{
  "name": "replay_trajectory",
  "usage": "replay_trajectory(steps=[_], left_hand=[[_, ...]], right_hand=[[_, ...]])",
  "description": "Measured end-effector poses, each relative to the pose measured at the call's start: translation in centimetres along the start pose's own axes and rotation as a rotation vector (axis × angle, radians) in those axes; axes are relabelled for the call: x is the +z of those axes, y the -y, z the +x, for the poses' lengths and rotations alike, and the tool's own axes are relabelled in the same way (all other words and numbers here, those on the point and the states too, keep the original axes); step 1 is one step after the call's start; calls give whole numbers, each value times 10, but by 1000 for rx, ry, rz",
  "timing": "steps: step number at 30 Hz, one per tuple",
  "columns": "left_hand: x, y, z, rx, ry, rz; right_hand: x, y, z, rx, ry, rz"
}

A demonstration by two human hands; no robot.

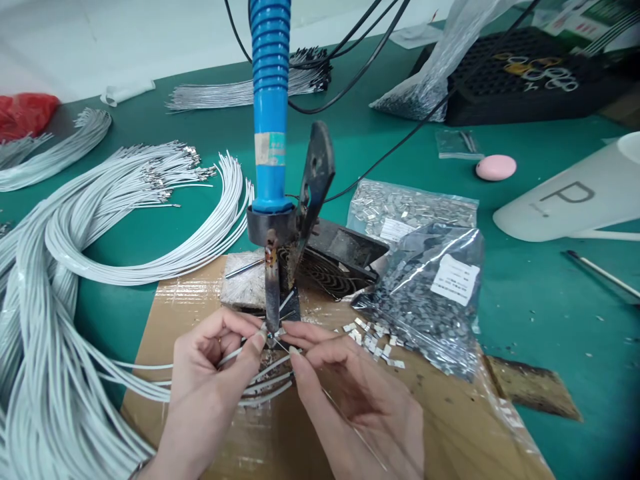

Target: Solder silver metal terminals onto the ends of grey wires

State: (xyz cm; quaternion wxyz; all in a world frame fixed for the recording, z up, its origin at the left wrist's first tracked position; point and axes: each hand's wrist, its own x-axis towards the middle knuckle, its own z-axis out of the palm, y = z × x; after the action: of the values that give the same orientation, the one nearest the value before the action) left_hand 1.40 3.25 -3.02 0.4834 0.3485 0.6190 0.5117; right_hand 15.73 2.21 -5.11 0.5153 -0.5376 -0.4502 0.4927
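A soldering iron with a blue handle [270, 100] is clamped upright, its dark tip [272, 293] pointing down between my hands. My left hand [215, 380] is closed, thumb and forefinger pinching the end of a white cable [230, 357] just left of the tip. From the right, my right hand [350, 393] pinches a thin solder wire [345, 417] whose end reaches close to the tip. The exact joint at the tip is small and partly hidden by my fingers. More white cables [270, 393] pass below my left hand.
Bundled white cables [50, 267] fill the left side. Small metal pieces [375, 343] lie on the cardboard [165, 333] beside a bag of dark parts [425, 300]. A small fan [340, 260] stands behind the iron. A white cup [565, 193] lies at right; black cords hang overhead.
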Motion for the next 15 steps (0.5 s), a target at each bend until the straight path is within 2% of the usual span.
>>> replay_trajectory(steps=[15], left_hand=[[0, -2, 3, 20, -2, 36]], right_hand=[[0, 1, -1, 5, -13, -4]])
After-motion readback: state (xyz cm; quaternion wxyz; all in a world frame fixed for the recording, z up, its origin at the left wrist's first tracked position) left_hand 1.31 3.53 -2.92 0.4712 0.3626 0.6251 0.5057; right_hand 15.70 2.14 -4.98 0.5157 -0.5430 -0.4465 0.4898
